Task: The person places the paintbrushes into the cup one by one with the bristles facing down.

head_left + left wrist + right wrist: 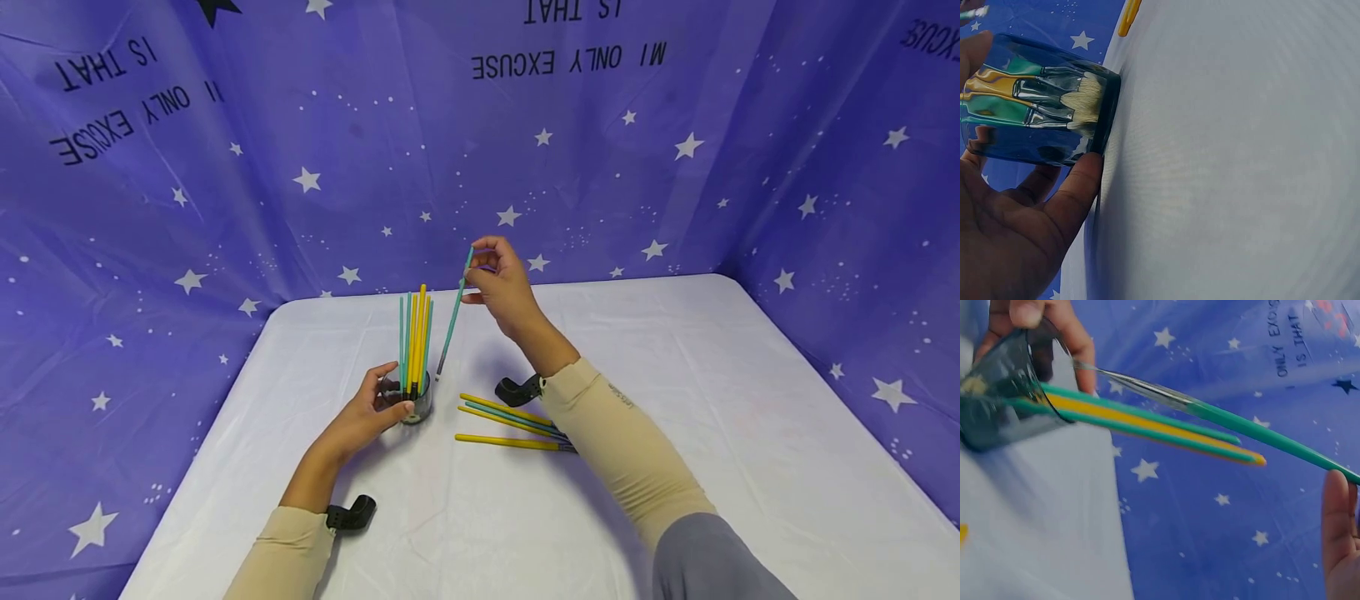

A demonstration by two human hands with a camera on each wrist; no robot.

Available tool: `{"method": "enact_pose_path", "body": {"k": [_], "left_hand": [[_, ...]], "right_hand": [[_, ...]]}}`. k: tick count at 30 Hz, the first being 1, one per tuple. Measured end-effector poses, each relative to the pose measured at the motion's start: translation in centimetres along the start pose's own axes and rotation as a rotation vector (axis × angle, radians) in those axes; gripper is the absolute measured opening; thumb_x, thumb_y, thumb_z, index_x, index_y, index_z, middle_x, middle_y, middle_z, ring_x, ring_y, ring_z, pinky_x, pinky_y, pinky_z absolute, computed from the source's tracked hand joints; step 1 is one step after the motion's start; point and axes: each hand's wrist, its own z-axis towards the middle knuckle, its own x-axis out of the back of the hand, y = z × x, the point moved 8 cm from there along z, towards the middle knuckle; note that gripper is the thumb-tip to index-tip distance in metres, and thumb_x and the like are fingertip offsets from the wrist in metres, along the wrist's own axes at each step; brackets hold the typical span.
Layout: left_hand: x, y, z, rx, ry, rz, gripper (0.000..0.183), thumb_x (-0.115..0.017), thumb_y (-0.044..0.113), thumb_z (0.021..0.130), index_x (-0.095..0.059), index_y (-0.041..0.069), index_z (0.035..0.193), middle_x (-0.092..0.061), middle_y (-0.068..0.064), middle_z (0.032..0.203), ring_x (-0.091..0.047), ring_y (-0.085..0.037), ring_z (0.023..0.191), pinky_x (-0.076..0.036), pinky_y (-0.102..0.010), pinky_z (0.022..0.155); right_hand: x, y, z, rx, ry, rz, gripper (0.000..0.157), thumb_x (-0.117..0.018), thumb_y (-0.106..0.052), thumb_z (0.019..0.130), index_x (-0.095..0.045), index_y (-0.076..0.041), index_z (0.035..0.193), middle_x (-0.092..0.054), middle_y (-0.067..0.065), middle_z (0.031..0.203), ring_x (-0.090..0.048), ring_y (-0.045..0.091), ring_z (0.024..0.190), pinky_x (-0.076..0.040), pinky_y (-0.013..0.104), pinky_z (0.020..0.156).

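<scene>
A clear glass (424, 408) stands upright on the table, with several teal and yellow paintbrushes (418, 342) in it, handles up. My left hand (358, 427) grips the glass from the left, thumb and fingers round its sides. Pale bristles (1087, 103) show near the glass's base in the left wrist view. Above and right of the glass, my right hand (504, 287) pinches a teal paintbrush (454, 321) by its upper handle. This brush slants with its tip down, close to the glass's rim. In the right wrist view, its metal ferrule (1147, 387) appears near the glass's mouth.
Several yellow and teal paintbrushes (510, 442) lie on the white table (712, 375) below the right forearm, which hides some of their ends. A purple star-printed cloth (420, 125) hangs behind and beside the table. Each wrist wears a black camera mount (352, 513).
</scene>
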Motion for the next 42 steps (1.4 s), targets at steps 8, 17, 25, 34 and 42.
{"method": "enact_pose_path", "body": {"k": [8,17,25,34,42], "left_hand": [[-0.1,-0.1,0.1,0.006,0.005,-0.007,0.079,-0.071,0.023,0.093,-0.020,0.020,0.154,-0.041,-0.023,0.141,-0.051,-0.034,0.121,-0.043,-0.040,0.096],[-0.1,-0.1,0.2,0.012,0.009,-0.011,0.079,-0.071,0.024,0.093,-0.021,0.020,0.154,-0.042,-0.023,0.140,-0.052,-0.033,0.119,-0.042,-0.041,0.096],[0.0,-0.1,0.1,0.006,0.009,-0.009,0.079,-0.071,0.024,0.093,-0.021,0.020,0.154,-0.042,-0.023,0.140,-0.053,-0.032,0.116,-0.042,-0.038,0.094],[-0.1,0.0,0.1,0.001,0.006,-0.015,0.079,-0.071,0.022,0.093,-0.021,0.019,0.153,-0.042,-0.023,0.140,-0.053,-0.032,0.118,-0.043,-0.035,0.093],[0.0,0.0,0.0,-0.008,0.007,-0.019,0.078,-0.070,0.022,0.093,-0.021,0.019,0.153,-0.042,-0.023,0.140,-0.053,-0.032,0.118,-0.043,-0.035,0.093]], "right_hand": [[-1.6,1.7,-1.1,0.029,0.023,0.018,0.035,-0.053,0.009,0.094,-0.047,-0.011,0.122,-0.048,0.004,0.096,-0.059,0.016,0.079,-0.057,0.032,0.065],[-3.0,4.4,-2.2,-0.001,-0.029,-0.063,0.035,-0.051,0.008,0.092,-0.045,-0.009,0.123,-0.047,0.004,0.097,-0.056,0.019,0.079,-0.056,0.032,0.066],[-3.8,5.5,-2.8,-0.016,-0.094,-0.133,0.035,-0.051,0.006,0.094,-0.044,-0.003,0.127,-0.047,0.006,0.098,-0.060,0.021,0.080,-0.056,0.043,0.070],[-4.0,6.3,-3.2,-0.025,-0.112,-0.166,0.034,-0.052,0.005,0.095,-0.044,-0.003,0.127,-0.047,0.009,0.098,-0.061,0.019,0.082,-0.057,0.044,0.071],[-4.1,6.6,-3.4,-0.023,-0.138,-0.172,0.034,-0.052,0.005,0.094,-0.043,-0.001,0.126,-0.048,0.013,0.099,-0.058,0.029,0.084,-0.057,0.043,0.071]]}}
